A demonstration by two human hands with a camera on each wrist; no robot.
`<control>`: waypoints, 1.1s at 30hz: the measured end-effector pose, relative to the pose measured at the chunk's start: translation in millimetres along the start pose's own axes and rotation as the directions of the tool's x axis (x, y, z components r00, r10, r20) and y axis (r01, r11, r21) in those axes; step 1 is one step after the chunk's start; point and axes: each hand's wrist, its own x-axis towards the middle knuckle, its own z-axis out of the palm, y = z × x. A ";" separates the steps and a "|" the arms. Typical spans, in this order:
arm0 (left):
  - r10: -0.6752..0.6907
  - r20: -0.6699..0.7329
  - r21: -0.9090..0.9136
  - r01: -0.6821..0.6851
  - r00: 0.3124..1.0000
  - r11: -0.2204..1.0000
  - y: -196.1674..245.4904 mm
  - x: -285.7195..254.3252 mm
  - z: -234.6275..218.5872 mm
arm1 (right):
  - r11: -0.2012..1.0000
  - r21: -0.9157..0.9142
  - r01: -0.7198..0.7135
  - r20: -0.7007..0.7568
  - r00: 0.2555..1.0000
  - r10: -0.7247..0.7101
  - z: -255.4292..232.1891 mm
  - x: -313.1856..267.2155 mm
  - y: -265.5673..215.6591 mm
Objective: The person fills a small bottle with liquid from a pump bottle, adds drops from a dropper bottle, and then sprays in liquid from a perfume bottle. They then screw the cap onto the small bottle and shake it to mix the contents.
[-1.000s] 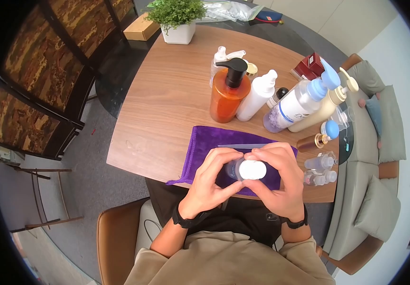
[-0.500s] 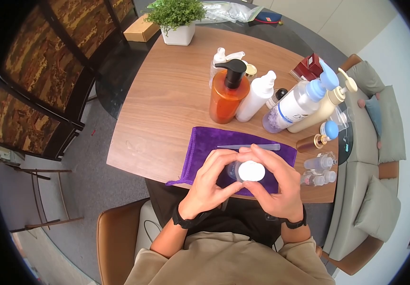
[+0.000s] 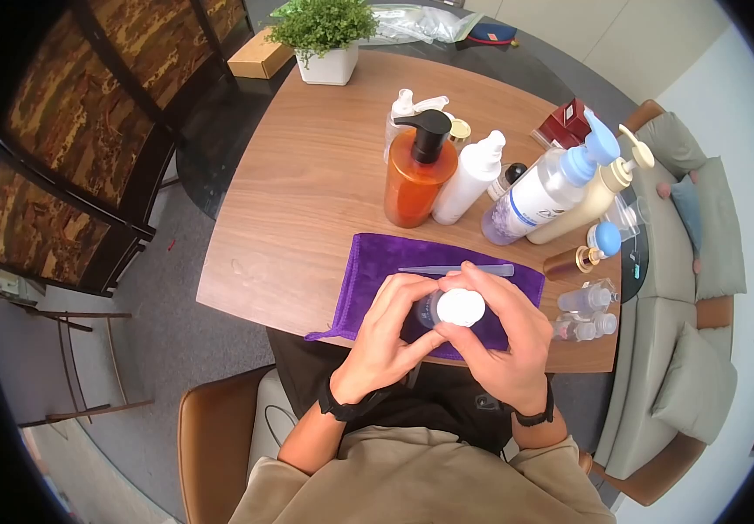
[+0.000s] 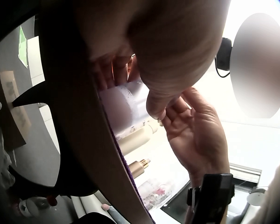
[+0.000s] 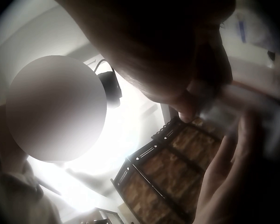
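Observation:
A small clear bottle (image 3: 428, 311) with a white cap (image 3: 461, 308) is held between both hands in the head view. My left hand (image 3: 381, 327) grips its body, thumb in front and fingers behind. Around the cap curl the thumb and fingers of my right hand (image 3: 510, 345). The left wrist view shows the translucent bottle wall (image 4: 123, 107) under the left fingers. Beneath the hands lies a purple cloth (image 3: 366, 271), with a clear tapered plastic stick (image 3: 482, 271) across it just beyond the fingertips.
Behind the cloth stand an orange pump bottle (image 3: 416, 183), a white bottle (image 3: 467, 183), a blue-topped pump bottle (image 3: 530, 201) and a cream pump bottle (image 3: 587, 210). Small clear bottles (image 3: 582, 301) stand at the right edge. A potted plant (image 3: 326, 65) is at the back left.
The right hand has shifted slightly left and its wrist has turned around the white cap. Its fingers no longer cover the stick's right end. The left hand stays nearly in place.

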 end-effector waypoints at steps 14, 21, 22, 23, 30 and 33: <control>0.006 -0.013 0.020 -0.006 1.000 1.000 4.2 2.1 0.6 | 0.996 0.081 0.043 0.025 0.999 -0.046 -0.2 3.5 -1.4; -0.024 0.005 0.052 0.024 1.000 0.998 1.5 -0.5 9.1 | 0.992 0.078 0.097 -0.018 0.995 -0.096 -0.3 1.5 -0.7; -0.028 0.016 0.068 0.027 0.999 0.997 1.7 -0.5 9.2 | 0.992 0.079 0.098 -0.028 0.995 -0.096 0.1 0.0 0.2; -0.031 0.028 0.083 0.029 0.999 0.996 1.7 -0.6 9.7 | 0.991 0.082 0.102 -0.025 0.995 -0.100 0.3 -1.7 0.9; -0.013 0.024 0.087 0.011 1.000 0.996 10.6 -0.1 6.9 | 0.990 0.104 0.095 -0.043 0.995 -0.091 -2.7 -10.0 -5.2; -0.093 0.016 0.060 0.092 0.996 0.994 19.2 3.6 -1.4 | 0.987 0.115 0.116 -0.034 0.993 -0.113 -8.9 -20.9 1.0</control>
